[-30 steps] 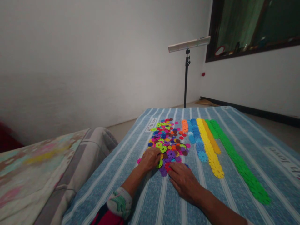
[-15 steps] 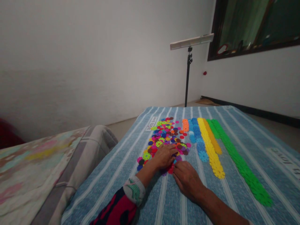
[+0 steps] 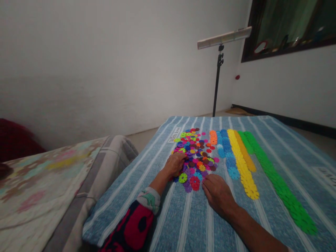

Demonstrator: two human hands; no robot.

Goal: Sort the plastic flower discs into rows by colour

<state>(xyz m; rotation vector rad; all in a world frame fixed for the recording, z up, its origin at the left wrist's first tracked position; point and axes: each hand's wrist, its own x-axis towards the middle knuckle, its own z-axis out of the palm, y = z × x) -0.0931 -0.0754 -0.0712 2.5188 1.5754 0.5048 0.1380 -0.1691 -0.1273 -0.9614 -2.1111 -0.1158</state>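
- The left hand (image 3: 176, 163) lies near the centre of the frame, its fingers bent down over the left edge of a loose, mixed-colour pile of flat plastic notched discs (image 3: 198, 151); whether it grips one cannot be told, the fingertips being lost among them.
- The right hand (image 3: 217, 191), just right of the pile's lower end, has its fingers drawn close together, fingertips at the pile's edge; whether something is pinched there cannot be made out.
- Half a second ago the left hand covered the middle of the pile; it has since drawn to the left, and the right fingertips have parted from a red notched disc (image 3: 194, 183).
- That leaves the red disc in plain view at the pile's lower end, beside a yellow-green notched disc (image 3: 183, 178), and the pile's middle uncovered for picking through.
- Right of the pile lie overlapping single-colour rows: a short orange row (image 3: 213, 137), a blue row (image 3: 231, 161), a long yellow row (image 3: 243, 167), an amber row (image 3: 246, 154) and a long green row (image 3: 285, 187), all seemingly unchanged.
- Beneath everything spreads a blue, white-striped cloth (image 3: 119, 206).
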